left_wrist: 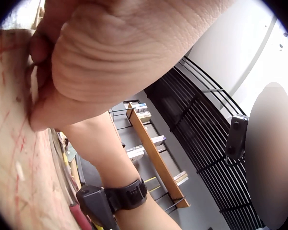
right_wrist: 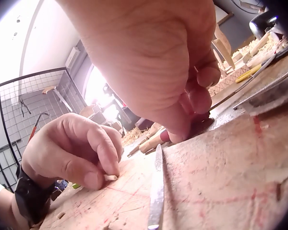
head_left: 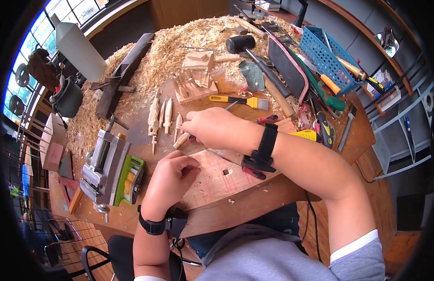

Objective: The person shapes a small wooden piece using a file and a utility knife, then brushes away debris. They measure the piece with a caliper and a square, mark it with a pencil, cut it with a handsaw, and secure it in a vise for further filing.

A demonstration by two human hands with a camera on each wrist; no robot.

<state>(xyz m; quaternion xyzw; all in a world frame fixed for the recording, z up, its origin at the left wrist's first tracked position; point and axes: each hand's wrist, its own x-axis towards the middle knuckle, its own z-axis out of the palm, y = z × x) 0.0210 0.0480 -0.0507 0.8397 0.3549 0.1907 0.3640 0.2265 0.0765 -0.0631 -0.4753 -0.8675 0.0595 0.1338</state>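
My left hand [head_left: 169,182] is low over the marked wooden board [head_left: 203,187]; in the right wrist view its thumb and fingertips pinch a small wood piece [right_wrist: 110,178]. Reaching across the board's far side, my right hand [head_left: 214,129] has bent fingers beside a slim carved piece [head_left: 178,127] and by a red-and-dark handle [head_left: 192,138]. Whether they grip that handle is hidden. A narrow metal blade [right_wrist: 157,191] with a red-and-black handle [head_left: 254,173] lies on the board, near a square hole [head_left: 226,172].
A metal vise [head_left: 109,168] stands at the left. Carved pieces [head_left: 153,117], a yellow brush [head_left: 240,101] and a mallet [head_left: 240,44] lie beyond the hands. Wood shavings [head_left: 179,33] cover the back; a blue basket [head_left: 327,61] and several tools are at the right.
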